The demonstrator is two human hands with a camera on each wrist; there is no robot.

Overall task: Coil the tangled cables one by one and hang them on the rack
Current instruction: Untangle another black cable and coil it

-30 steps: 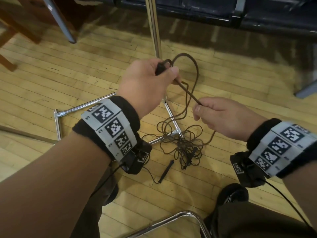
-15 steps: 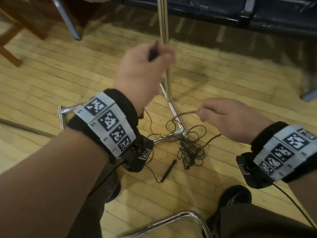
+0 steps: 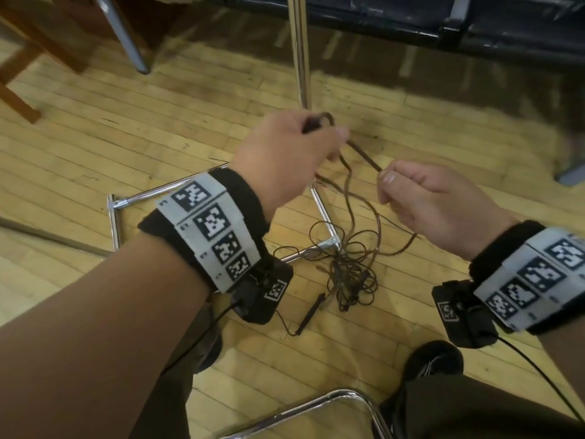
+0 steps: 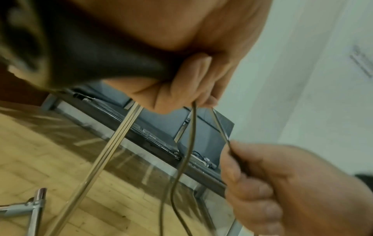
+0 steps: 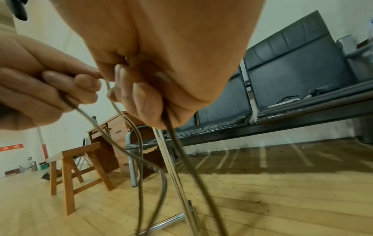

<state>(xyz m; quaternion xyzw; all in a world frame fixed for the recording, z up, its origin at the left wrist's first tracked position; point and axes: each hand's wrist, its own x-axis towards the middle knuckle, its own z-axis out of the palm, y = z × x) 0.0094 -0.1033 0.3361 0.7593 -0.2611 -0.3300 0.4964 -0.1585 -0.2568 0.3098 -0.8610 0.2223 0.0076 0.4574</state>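
1. Since half a second ago we have brought our left hand [image 3: 285,160] down from beside the pole and closer to the right hand, so the stretch of cable between them is short again.
2. Nearest us, a curved chrome tube [image 3: 316,407] crosses the bottom of the head view, with our dark shoe [image 3: 433,362] on the floor just right of it.
3. Our right hand [image 3: 437,207] has its fingers curled round the brown cable [image 3: 364,153], pinching it at the thumb and forefinger; a strand trails out under the hand toward the floor.
4. Our left hand sits a little higher and farther off, fingers closed on a dark plug end and a small loop of the same cable; in the left wrist view two strands [image 4: 189,143] drop from its fingertips.
5. The two hands are near each other but apart, joined by a short slanting piece of cable.
6. Below and between them, the rest of the cable lies as a loose tangle [image 3: 348,274] on the wooden floor [image 3: 95,137], touching the corner of the rack's chrome base [image 3: 329,242]; a dark connector [image 3: 311,312] lies just left of the tangle.
7. Beyond the hands the rack's upright pole [image 3: 300,52] rises from the base.
8. Farthest off stands a row of dark seats [image 5: 292,67], with a wooden stool [image 5: 68,172] at the left.
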